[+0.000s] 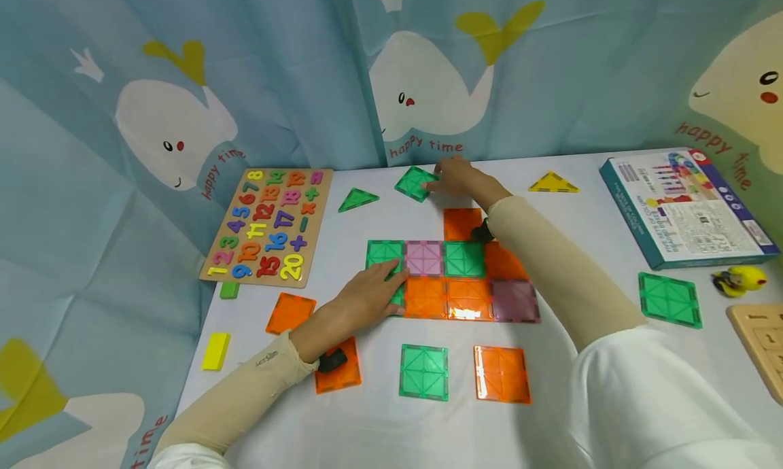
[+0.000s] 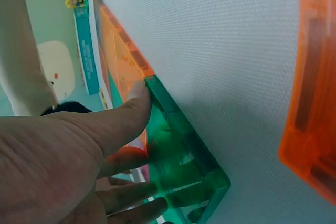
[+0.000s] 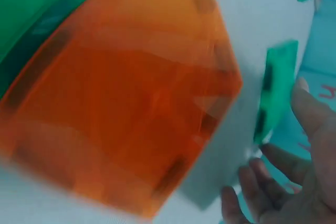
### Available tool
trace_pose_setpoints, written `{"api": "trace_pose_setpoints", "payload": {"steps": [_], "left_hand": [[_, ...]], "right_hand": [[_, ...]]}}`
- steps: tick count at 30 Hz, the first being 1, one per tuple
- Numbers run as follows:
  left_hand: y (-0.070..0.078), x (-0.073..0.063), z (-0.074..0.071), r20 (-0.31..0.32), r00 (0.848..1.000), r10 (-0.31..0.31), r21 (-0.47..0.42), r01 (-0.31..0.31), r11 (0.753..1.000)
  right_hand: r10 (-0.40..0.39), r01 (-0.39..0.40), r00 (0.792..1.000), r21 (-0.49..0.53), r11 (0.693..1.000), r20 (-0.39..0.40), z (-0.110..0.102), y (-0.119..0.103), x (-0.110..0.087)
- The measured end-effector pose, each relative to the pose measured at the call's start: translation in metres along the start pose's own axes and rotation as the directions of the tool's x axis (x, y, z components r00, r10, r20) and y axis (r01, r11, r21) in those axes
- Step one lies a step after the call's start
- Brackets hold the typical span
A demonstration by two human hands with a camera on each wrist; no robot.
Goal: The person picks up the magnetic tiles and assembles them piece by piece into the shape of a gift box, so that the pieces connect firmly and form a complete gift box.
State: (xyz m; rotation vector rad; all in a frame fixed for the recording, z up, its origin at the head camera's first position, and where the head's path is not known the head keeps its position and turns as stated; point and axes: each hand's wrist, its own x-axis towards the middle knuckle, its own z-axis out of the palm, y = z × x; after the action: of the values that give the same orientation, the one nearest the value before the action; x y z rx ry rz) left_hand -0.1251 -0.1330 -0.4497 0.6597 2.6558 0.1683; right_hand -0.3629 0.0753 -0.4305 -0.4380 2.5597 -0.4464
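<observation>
A flat block of translucent magnetic tiles, green, pink, orange and purple, lies mid-table, with an orange tile point(image 1: 462, 223) joined behind it. My left hand point(image 1: 366, 293) rests on the block's left end, fingers spread over the green tiles. In the left wrist view, its thumb lies at the corner where a green tile point(image 2: 176, 148) meets an orange tile point(image 2: 116, 51). At the back, my right hand point(image 1: 459, 177) has thumb and index finger around the corner of a green square tile point(image 1: 414, 183). The right wrist view, partly blurred, shows this green tile point(image 3: 277, 90) between them.
A green triangle tile point(image 1: 357, 199) and a yellow triangle tile point(image 1: 553, 182) lie near the curtain. Loose square tiles point(image 1: 424, 372) lie in front. A number board point(image 1: 266, 226) stands left; a box point(image 1: 688, 207), small figure point(image 1: 739, 279) and wooden board point(image 1: 758, 340) are right.
</observation>
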Motion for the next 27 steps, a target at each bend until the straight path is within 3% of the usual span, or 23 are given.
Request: {"api": "trace_pose_setpoints", "payload": {"steps": [5,12,19,27], "left_hand": [[0.002,0.001,0.0,-0.01,1.0,0.008,0.021,-0.008,1.0],[0.003,-0.002,-0.005,-0.01,1.0,0.014,-0.007,-0.014,1.0],[0.003,-0.003,-0.006,-0.015,1.0,0.019,-0.019,-0.019,1.0],[0.004,-0.003,-0.005,-0.02,1.0,0.022,-0.027,-0.022,0.999]], "right_hand": [[0.04,-0.039,0.998,0.039,0.998,-0.039,0.009,-0.016,0.011],[-0.046,0.049,0.998,-0.065,0.997,0.044,0.008,-0.025,0.003],[-0.144,0.154,0.987,-0.175,0.972,0.066,0.015,-0.017,-0.022],[-0.244,0.252,0.968,-0.205,0.946,0.062,0.035,-0.017,-0.064]]}}
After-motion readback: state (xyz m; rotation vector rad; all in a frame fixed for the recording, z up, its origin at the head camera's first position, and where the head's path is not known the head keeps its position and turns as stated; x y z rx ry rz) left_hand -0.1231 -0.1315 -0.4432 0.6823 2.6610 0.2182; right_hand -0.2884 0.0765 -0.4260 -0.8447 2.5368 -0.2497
